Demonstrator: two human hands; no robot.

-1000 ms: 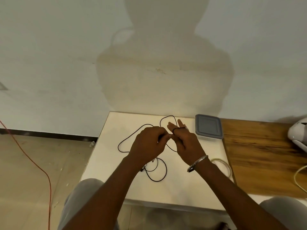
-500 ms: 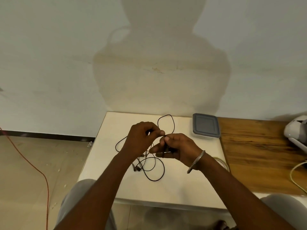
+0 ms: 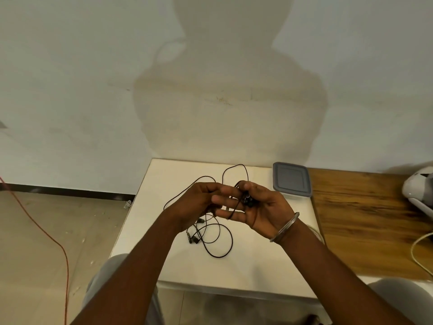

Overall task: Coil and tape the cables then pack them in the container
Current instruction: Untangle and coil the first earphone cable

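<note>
1. Both hands are up over the middle of the white table (image 3: 246, 273), meeting just above its surface.
2. The left hand (image 3: 194, 207) is curled with its back to the camera, fingers closed toward the right hand; the black cable (image 3: 219, 250) runs out from under it, but whether those fingers actually pinch the strand is hidden.
3. The right hand (image 3: 260, 207) is turned palm up and half cupped, fingers loosely bent, with a strand of the cable draped across its fingers (image 3: 230, 215) and a small dark piece of the cable sitting in the palm near the thumb.
4. A metal bangle (image 3: 284, 227) rings the right wrist.
5. The rest of the cable lies loose on the table: two thin loops arc toward the far edge beyond the hands, and a wider loop curls toward the near edge below them.
6. Small dark plug ends (image 3: 193, 238) hang just under the left wrist, close to the tabletop.
7. The container (image 3: 291, 179), clear with a grey lid on, sits at the table's far right corner, well apart from the hands.
8. A wooden desk (image 3: 365, 219) butts against the table's right edge.
9. An orange cord (image 3: 46, 238) trails over the floor to the left.
</note>
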